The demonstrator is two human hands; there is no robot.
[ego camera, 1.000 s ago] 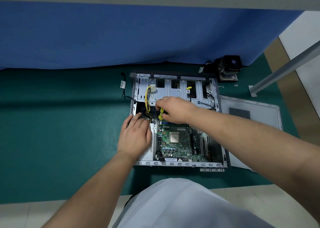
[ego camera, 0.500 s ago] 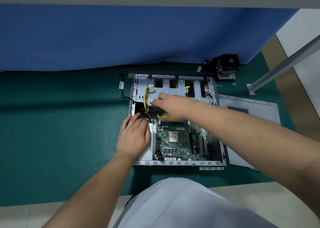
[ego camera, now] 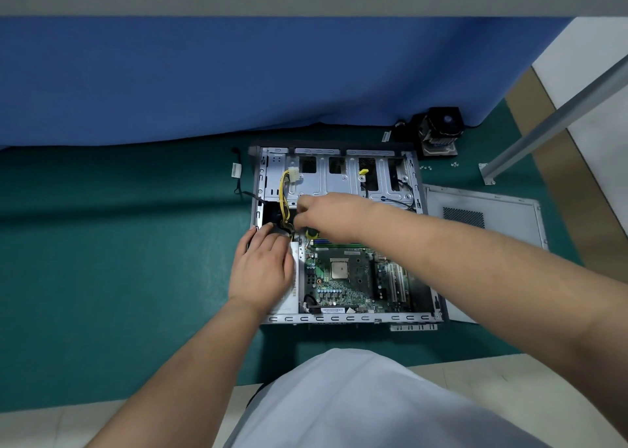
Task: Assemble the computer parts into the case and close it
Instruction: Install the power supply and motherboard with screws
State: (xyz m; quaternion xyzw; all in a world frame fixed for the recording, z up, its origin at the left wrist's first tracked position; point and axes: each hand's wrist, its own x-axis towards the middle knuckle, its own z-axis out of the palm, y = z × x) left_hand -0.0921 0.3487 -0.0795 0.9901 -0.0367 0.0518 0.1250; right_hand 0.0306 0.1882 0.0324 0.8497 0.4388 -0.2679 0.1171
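You see case [ego camera: 334, 175]: bare sheet metal, pale grey, dull sheen. Side panel [ego camera: 492, 216] beside it: same matt grey metal, perforated vent patch. Motherboard [ego camera: 343, 277]: green glossy board, processor [ego camera: 339, 268] with brushed metallic top. Yellow cables [ego camera: 282, 189]: smooth plastic sheathing. Mat [ego camera: 119, 243] under your case: teal, matt, soft-looking. Blue cloth [ego camera: 238, 80] behind: matt fabric, faintly creased.

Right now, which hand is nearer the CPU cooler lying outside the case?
Right. The right hand is inside the case, nearer the far edge beyond which the cooler sits; the left hand rests at the case's left.
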